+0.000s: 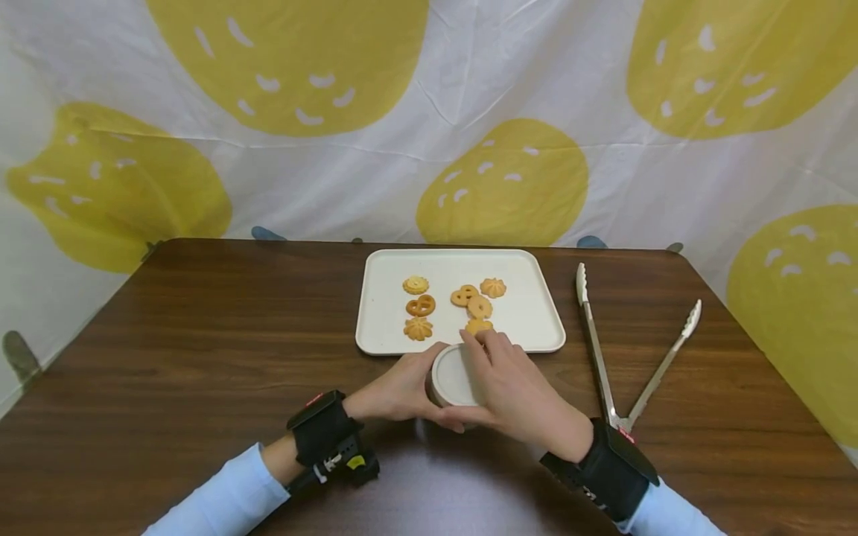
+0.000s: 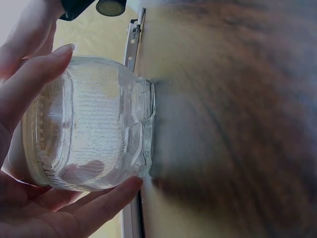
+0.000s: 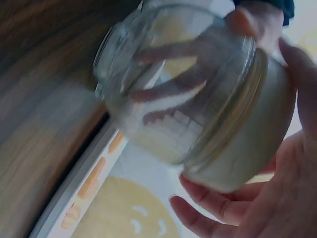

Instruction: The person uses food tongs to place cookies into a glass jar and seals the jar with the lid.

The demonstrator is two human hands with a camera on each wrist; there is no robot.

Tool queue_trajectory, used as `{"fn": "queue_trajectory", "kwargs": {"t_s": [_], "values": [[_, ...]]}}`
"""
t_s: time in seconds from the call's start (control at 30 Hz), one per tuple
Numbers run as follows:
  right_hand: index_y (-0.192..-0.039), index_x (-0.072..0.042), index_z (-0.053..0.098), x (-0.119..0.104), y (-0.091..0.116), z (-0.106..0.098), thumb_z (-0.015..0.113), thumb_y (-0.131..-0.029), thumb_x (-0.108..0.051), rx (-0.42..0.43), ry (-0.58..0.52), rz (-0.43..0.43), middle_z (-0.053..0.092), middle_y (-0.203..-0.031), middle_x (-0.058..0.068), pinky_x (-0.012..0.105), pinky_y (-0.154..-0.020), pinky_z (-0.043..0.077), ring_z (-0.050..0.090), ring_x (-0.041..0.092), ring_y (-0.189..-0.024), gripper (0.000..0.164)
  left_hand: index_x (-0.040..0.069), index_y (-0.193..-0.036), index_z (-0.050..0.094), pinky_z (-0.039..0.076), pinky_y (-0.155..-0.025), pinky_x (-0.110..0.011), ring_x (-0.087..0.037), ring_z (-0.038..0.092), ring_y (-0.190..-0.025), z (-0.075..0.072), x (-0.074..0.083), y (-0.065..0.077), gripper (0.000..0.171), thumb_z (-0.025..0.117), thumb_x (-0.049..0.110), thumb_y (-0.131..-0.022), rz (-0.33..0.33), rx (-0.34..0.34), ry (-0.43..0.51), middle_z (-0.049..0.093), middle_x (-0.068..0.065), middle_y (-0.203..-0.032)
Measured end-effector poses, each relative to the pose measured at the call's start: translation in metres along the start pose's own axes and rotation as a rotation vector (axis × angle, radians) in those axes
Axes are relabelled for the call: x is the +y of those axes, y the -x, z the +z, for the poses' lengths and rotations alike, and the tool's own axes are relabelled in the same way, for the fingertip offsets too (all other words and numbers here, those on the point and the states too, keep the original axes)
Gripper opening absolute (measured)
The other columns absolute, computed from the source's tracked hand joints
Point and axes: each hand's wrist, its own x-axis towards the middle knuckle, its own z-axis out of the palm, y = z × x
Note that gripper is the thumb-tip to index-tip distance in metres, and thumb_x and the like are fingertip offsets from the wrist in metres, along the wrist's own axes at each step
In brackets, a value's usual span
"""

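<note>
On the tray (image 1: 382, 294) we see seven cookies (image 1: 420, 305), one partly hidden by our right hand (image 1: 519, 388). Just on the tray's near side we have a clear, ribbed glass jar (image 2: 94, 124) – long axis upright, pale lid (image 1: 454, 378) uppermost. Our left hand (image 1: 401, 387) curls its fingers round the glass; our right fingers grip the lid.

Tabletop filming spot, yellow-patterned cloth backdrop (image 1: 482, 97), dark wood-grain table (image 1: 201, 357), wrist-worn camera (image 1: 364, 469)
</note>
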Motion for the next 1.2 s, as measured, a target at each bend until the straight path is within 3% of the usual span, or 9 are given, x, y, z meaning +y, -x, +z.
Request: {"fn": "queue_trajectory", "kwargs": {"t_s": [0.1,0.2,0.53,0.67,0.77,0.87,1.07,1.2], "values": [[-0.127,0.003,0.04,-0.003,0.0,0.0,0.062,-0.07,-0.058,0.02,0.035,-0.023,0.047,-0.104,0.014,0.034,-0.07,0.041,0.046,0.023,-0.088,0.086,0.005,-0.124,0.04,0.042,-0.087,-0.029,-0.015,0.051,-0.102,0.0,0.0,0.0,0.083,0.084,0.028,-0.057,0.0,0.001,-0.005,0.055,-0.006,-0.115],[-0.128,0.004,0.04,-0.001,0.0,-0.002,0.066,-0.069,-0.054,0.009,-0.013,-0.05,0.047,-0.106,0.013,0.037,-0.075,0.04,0.046,0.024,-0.092,0.086,0.005,-0.124,0.04,0.041,-0.087,-0.029,-0.016,0.051,-0.102,0.0,0.001,0.001,0.083,0.084,0.028,-0.057,-0.001,-0.001,-0.009,0.055,-0.007,-0.114],[-0.127,0.0,0.04,0.02,-0.006,-0.007,0.074,-0.068,-0.039,-0.124,-0.353,-0.156,0.042,-0.12,0.009,0.031,-0.087,0.042,0.04,0.017,-0.11,0.078,0.007,-0.12,0.042,0.042,-0.086,-0.029,-0.015,0.051,-0.102,0.001,0.002,0.001,0.08,0.085,0.026,-0.056,0.008,0.006,0.009,0.055,-0.005,-0.113],[-0.125,0.0,0.041,0.012,-0.005,-0.003,0.071,-0.068,-0.048,-0.071,-0.264,-0.111,0.042,-0.117,0.01,0.03,-0.084,0.044,0.043,0.017,-0.105,0.08,0.006,-0.121,0.042,0.042,-0.086,-0.029,-0.016,0.051,-0.101,0.0,0.002,0.001,0.08,0.084,0.027,-0.057,-0.012,0.01,-0.009,0.055,-0.006,-0.112],[-0.125,0.004,0.039,0.001,-0.002,0.005,0.061,-0.07,-0.061,0.007,-0.124,-0.067,0.042,-0.111,0.014,0.03,-0.08,0.045,0.045,0.02,-0.099,0.088,0.003,-0.125,0.039,0.041,-0.088,-0.032,-0.018,0.051,-0.104,0.0,0.001,0.001,0.081,0.083,0.024,-0.06,-0.019,0.001,-0.042,0.054,-0.009,-0.116],[-0.126,0.007,0.037,-0.006,0.0,0.012,0.053,-0.074,-0.064,0.044,-0.052,-0.049,0.042,-0.108,0.015,0.032,-0.078,0.045,0.044,0.022,-0.095,0.089,0.002,-0.126,0.038,0.04,-0.089,-0.034,-0.019,0.05,-0.107,-0.001,0.001,0.0,0.082,0.082,0.023,-0.061,-0.02,-0.003,-0.058,0.053,-0.01,-0.119],[-0.126,0.007,0.037,-0.006,0.001,0.013,0.057,-0.08,-0.052,0.035,-0.043,-0.044,0.042,-0.109,0.016,0.032,-0.078,0.044,0.043,0.023,-0.097,0.077,0.003,-0.125,0.039,0.041,-0.088,-0.032,-0.017,0.051,-0.103,-0.001,0.001,0.001,0.086,0.084,0.028,-0.057,-0.027,-0.001,-0.04,0.054,-0.008,-0.115],[-0.126,0.005,0.038,-0.003,0.001,0.012,0.059,-0.079,-0.048,0.013,-0.094,-0.058,0.042,-0.11,0.014,0.03,-0.078,0.044,0.043,0.021,-0.097,0.073,0.004,-0.124,0.04,0.041,-0.088,-0.031,-0.017,0.051,-0.102,-0.001,0.002,0.002,0.085,0.084,0.028,-0.057,-0.029,-0.003,-0.046,0.055,-0.007,-0.114]]}}
